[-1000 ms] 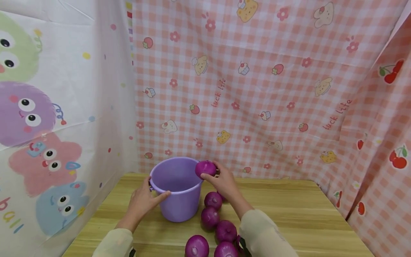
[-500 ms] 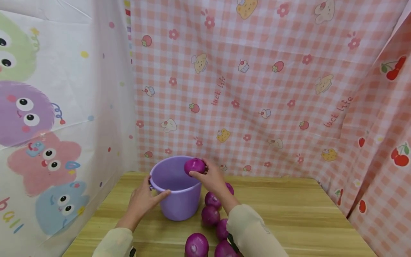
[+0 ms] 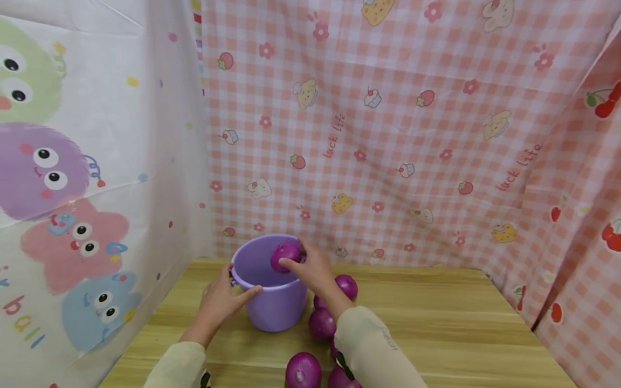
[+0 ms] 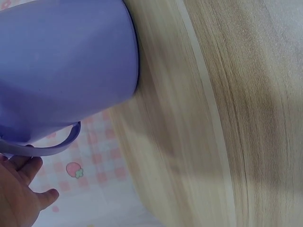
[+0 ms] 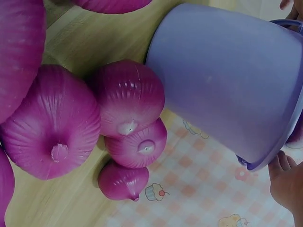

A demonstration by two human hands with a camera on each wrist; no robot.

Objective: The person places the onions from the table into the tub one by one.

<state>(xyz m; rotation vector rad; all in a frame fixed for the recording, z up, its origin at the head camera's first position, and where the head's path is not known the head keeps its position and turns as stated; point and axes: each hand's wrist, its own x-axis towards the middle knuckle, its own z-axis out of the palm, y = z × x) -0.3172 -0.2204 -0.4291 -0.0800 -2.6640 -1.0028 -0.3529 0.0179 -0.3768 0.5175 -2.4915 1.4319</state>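
Note:
A purple bucket (image 3: 276, 310) stands upright on the wooden table. My left hand (image 3: 218, 302) holds it at the left, thumb on the rim and fingers at the outer side. The left wrist view shows those fingers beside the bucket's handle (image 4: 57, 147). At the far right rim, my right hand (image 3: 312, 269) grips a purple-red onion (image 3: 283, 256) inside the bucket's mouth. In the right wrist view the bucket wall hides most of that onion. The bucket's bottom is out of sight.
Several more onions lie right of the bucket and towards me, including a back one (image 3: 346, 286), a middle one (image 3: 322, 324) and a front one (image 3: 303, 371). My right sleeve covers some of them. A checked pink curtain (image 3: 388, 161) hangs behind the wooden table (image 3: 436, 323).
My right hand has carried the onion leftward from the bucket's right rim and lowered it into the mouth. The left hand keeps its place on the bucket.

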